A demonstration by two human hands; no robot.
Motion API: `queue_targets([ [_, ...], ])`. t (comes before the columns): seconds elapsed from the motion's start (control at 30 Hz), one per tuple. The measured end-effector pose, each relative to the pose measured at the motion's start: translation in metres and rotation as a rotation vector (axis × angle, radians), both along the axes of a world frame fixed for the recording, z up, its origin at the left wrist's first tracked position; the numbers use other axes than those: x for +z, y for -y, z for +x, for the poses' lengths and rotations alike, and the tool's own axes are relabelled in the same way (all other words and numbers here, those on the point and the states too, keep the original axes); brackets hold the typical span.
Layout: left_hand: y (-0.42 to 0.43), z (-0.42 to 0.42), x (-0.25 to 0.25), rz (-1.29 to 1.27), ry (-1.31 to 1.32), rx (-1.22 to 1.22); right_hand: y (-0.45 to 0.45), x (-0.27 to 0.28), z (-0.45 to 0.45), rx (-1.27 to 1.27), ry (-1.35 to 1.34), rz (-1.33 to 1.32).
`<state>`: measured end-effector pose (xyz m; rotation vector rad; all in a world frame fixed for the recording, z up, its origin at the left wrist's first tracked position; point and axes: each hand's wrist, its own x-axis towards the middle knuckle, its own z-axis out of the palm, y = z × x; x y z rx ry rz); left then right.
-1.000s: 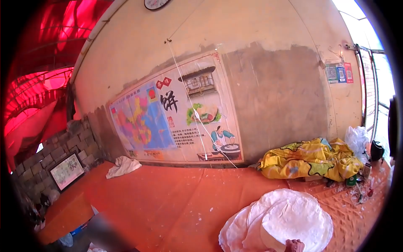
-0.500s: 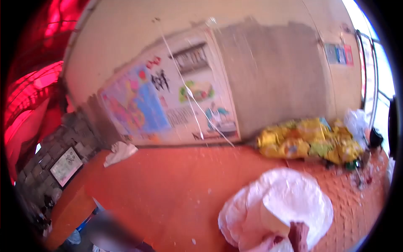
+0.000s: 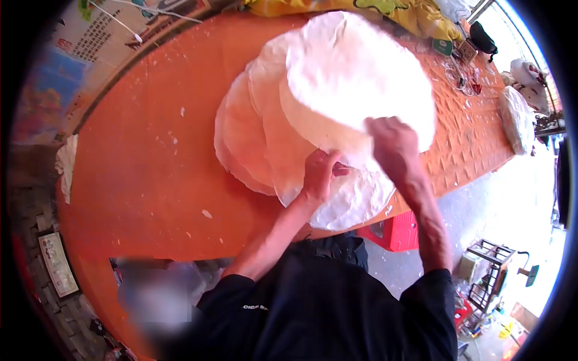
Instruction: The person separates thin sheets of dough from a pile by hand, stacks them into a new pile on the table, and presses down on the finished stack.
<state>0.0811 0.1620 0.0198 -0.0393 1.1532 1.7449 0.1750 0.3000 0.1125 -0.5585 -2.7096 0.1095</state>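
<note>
Several large, thin, round white sheets, like thin flatbreads (image 3: pixel 262 129), overlap on the orange tabletop in front of me. The topmost sheet (image 3: pixel 361 72) lies spread toward the far right, very bright in the light. My left hand (image 3: pixel 322 171) has its fingers curled together at the sheets' near edge. Close by on the right, my right hand (image 3: pixel 394 141) is closed at the near edge of the topmost sheet, slightly blurred. A crumpled white part (image 3: pixel 352 201) of the pile lies below my hands at the table's near edge.
The orange table (image 3: pixel 162 180) carries small white scraps. A yellow cloth or bag (image 3: pixel 415 18), cables (image 3: pixel 460 78) and a clear plastic bag (image 3: pixel 516 120) are at the far right. A red stool (image 3: pixel 400 231) stands under the near edge, a metal rack (image 3: pixel 490 271) farther right.
My view has tilted down toward the table. My hands, earlier at the bottom edge of view, now show fully with both forearms. The sheets now lie fanned out more widely.
</note>
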Motion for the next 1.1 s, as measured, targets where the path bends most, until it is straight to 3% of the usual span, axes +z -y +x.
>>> queue_targets([
  [0.07, 0.006, -0.003, -0.011, -0.043, 0.049, -0.091, 0.009, -0.064, -0.003, 0.028, 0.187, -0.124],
  [0.1, 0.01, -0.003, -0.012, -0.062, 0.06, -0.103, 0.017, -0.069, -0.003, 0.015, 0.201, -0.128],
  [0.27, 0.019, -0.005, -0.016, -0.028, 0.108, -0.039, 0.034, -0.059, -0.011, -0.024, 0.189, -0.133],
  [0.37, 0.022, -0.013, -0.018, -0.009, 0.089, -0.155, 0.051, -0.07, -0.006, 0.073, 0.207, -0.264],
  [0.47, 0.03, -0.016, -0.026, 0.034, 0.092, -0.169, 0.053, -0.068, 0.01, 0.175, 0.038, -0.208],
  [0.53, 0.031, -0.016, -0.018, 0.059, 0.123, -0.152, 0.057, -0.065, 0.011, 0.116, 0.102, -0.182],
  [0.6, 0.029, -0.017, -0.019, 0.074, -0.119, -0.201, 0.051, -0.09, 0.011, 0.062, 0.092, -0.095],
  [0.67, 0.042, -0.019, -0.002, 0.048, -0.064, -0.226, 0.04, -0.092, 0.009, 0.05, 0.04, -0.147],
  [0.7, 0.055, -0.02, 0.003, -0.007, -0.129, -0.233, 0.029, -0.089, 0.008, 0.077, -0.028, -0.121],
  [0.73, 0.071, -0.019, 0.005, -0.064, -0.191, -0.239, 0.027, -0.064, 0.004, -0.08, 0.184, -0.081],
  [0.77, 0.094, -0.019, 0.003, -0.098, -0.188, -0.226, 0.018, -0.043, 0.004, -0.037, 0.003, -0.005],
  [0.87, 0.162, -0.018, -0.024, -0.312, -0.333, -0.116, 0.05, 0.046, -0.001, -0.085, 0.014, 0.162],
  [0.97, 0.185, -0.014, -0.031, -0.373, -0.078, -0.089, 0.088, 0.001, 0.013, 0.062, 0.129, 0.086],
  [1.03, 0.179, -0.009, -0.032, -0.18, 0.209, -0.145, 0.1, -0.048, 0.018, 0.114, 0.247, -0.128],
  [1.1, 0.168, 0.008, -0.044, -0.111, 0.211, -0.205, 0.099, -0.08, 0.026, 0.175, 0.216, -0.194],
])
